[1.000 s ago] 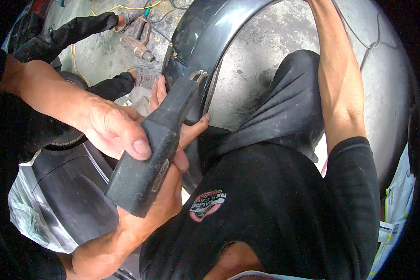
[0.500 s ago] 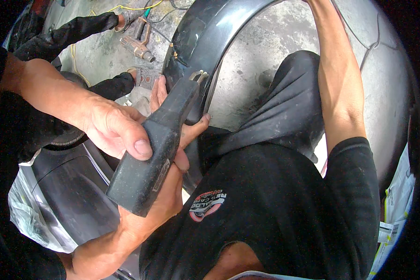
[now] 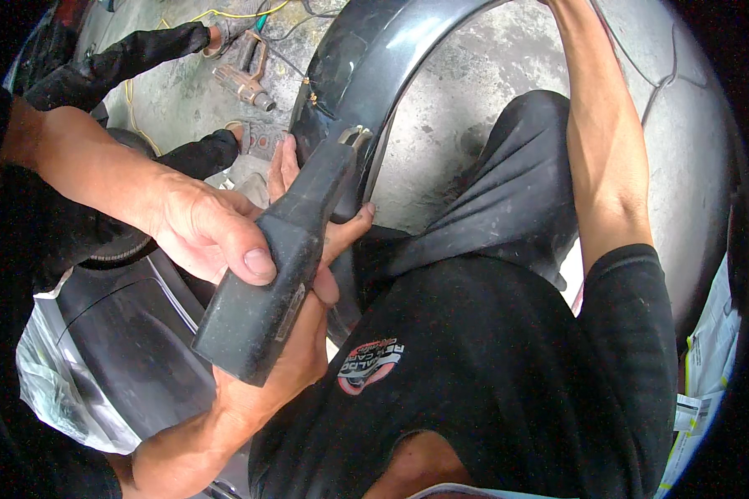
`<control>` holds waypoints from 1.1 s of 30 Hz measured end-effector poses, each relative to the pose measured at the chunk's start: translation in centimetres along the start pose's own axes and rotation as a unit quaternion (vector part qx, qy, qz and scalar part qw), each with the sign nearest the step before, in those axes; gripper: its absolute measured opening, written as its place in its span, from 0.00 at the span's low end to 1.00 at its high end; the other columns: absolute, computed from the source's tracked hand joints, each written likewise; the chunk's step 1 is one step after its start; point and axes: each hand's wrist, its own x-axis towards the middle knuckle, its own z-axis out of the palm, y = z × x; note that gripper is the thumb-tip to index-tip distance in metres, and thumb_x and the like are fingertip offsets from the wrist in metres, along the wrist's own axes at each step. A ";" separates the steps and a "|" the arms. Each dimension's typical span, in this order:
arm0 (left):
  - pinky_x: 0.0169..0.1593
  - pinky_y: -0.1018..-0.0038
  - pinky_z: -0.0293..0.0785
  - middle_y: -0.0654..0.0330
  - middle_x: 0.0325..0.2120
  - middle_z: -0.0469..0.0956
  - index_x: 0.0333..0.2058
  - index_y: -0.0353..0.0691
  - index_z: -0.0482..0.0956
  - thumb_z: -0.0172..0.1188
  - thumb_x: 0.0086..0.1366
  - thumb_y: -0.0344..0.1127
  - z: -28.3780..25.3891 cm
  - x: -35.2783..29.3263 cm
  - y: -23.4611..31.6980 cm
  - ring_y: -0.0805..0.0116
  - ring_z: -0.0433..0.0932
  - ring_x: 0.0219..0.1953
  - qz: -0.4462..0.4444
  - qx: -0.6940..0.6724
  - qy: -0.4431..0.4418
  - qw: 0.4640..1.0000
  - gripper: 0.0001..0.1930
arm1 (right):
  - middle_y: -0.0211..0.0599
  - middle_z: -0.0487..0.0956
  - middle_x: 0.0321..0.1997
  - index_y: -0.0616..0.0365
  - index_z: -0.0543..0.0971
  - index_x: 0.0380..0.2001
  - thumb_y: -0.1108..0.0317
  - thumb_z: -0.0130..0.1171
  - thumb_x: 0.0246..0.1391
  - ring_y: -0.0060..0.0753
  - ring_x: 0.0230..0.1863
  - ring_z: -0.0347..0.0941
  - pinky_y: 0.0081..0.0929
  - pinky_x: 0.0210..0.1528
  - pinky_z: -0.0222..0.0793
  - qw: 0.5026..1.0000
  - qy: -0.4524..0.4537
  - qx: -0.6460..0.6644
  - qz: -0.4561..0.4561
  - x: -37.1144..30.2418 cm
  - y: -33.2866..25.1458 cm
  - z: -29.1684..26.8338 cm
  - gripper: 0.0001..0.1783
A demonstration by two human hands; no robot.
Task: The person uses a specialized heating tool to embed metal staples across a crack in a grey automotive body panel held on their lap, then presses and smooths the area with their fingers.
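A glossy dark curved panel, like a wheel-arch part (image 3: 374, 79), runs from the top edge down to the middle. My left hand (image 3: 298, 337) is wrapped around its near end, fingers on the left edge and thumb on the right; a tool hides most of its palm. That tool is a black hot stapler (image 3: 262, 299) with two metal prongs at its tip, which meet the panel's inner face. A co-worker's hand (image 3: 200, 220), reaching in from the left, grips it. My right hand (image 3: 559, 7) reaches the panel's far end, its fingers cut off by the top edge.
A brownish heat gun (image 3: 245, 79) lies on the grey floor (image 3: 175, 83) among cables. The co-worker's legs (image 3: 133, 54) stretch in from the left. A dark car part (image 3: 133, 341) with plastic film stands at lower left, and a large grey panel (image 3: 682, 166) at right.
The hot stapler has rolled slightly in the co-worker's hand, its side label now less visible. My hands and the panel keep nearly the same place.
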 end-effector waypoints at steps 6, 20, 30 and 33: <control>0.72 0.47 0.52 0.38 0.70 0.52 0.64 0.44 0.69 0.76 0.40 0.52 0.1 0.0 0.0 0.35 0.51 0.71 0.000 0.003 -0.004 1.000 0.50 | 0.34 0.85 0.52 0.60 0.84 0.50 0.74 0.63 0.55 0.28 0.50 0.78 0.23 0.56 0.70 0.999 0.023 -0.016 0.044 0.1 0.4 -0.1 0.18; 0.72 0.47 0.52 0.38 0.69 0.53 0.64 0.43 0.69 0.76 0.40 0.51 0.4 0.2 0.1 0.35 0.51 0.71 -0.007 -0.009 -0.003 1.000 0.50 | 0.35 0.83 0.55 0.58 0.84 0.51 0.75 0.62 0.55 0.29 0.54 0.76 0.23 0.60 0.68 1.000 -0.004 0.006 0.009 -0.1 0.6 -0.2 0.19; 0.72 0.47 0.52 0.37 0.69 0.53 0.64 0.43 0.69 0.75 0.40 0.51 0.2 0.2 0.0 0.35 0.51 0.71 -0.007 -0.009 -0.008 1.000 0.49 | 0.36 0.84 0.53 0.59 0.84 0.51 0.74 0.63 0.55 0.28 0.51 0.77 0.24 0.57 0.70 1.000 0.009 0.005 0.029 0.2 1.0 -0.4 0.19; 0.72 0.47 0.52 0.37 0.69 0.53 0.64 0.43 0.69 0.75 0.40 0.51 0.2 0.2 -0.3 0.35 0.51 0.71 -0.007 -0.008 -0.012 1.000 0.49 | 0.36 0.85 0.51 0.60 0.84 0.51 0.74 0.64 0.54 0.28 0.49 0.78 0.24 0.55 0.71 0.998 0.030 -0.014 0.053 0.4 0.8 -0.5 0.19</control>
